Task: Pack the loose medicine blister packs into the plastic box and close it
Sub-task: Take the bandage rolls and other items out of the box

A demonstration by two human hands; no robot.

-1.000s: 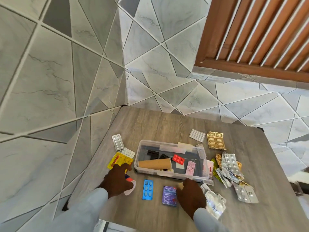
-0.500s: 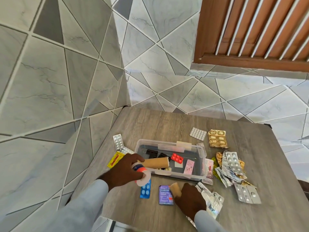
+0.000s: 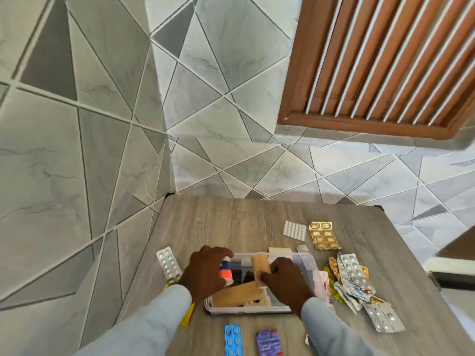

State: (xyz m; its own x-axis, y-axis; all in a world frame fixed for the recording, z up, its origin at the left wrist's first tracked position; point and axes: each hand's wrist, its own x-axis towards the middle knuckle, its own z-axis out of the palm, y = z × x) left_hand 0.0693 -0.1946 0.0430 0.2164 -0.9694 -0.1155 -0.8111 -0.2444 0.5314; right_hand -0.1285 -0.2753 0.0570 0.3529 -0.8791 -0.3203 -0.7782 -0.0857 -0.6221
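The clear plastic box (image 3: 307, 263) stands open on the wooden table (image 3: 231, 222). My left hand (image 3: 205, 273) holds a small white, orange and blue container (image 3: 225, 272) over the box's left side. Over its middle, my right hand (image 3: 285, 278) grips a tan strip (image 3: 260, 263). Another tan piece (image 3: 235, 294) lies inside the box. Loose blister packs lie around: a silver one (image 3: 168, 262) to the left, a blue one (image 3: 233, 340) and a purple one (image 3: 268, 343) in front, a white one (image 3: 295, 230) and a gold one (image 3: 323, 235) behind.
A heap of silver and gold blister packs (image 3: 357, 281) lies right of the box. A yellow pack (image 3: 188, 314) peeks out under my left sleeve. Tiled walls close the table's left and far sides. A brown louvred panel (image 3: 385, 60) hangs above.
My left hand lifted the small container from the table and carried it over the box. My right hand picked up the tan strip in front of the box and brought it over the box.
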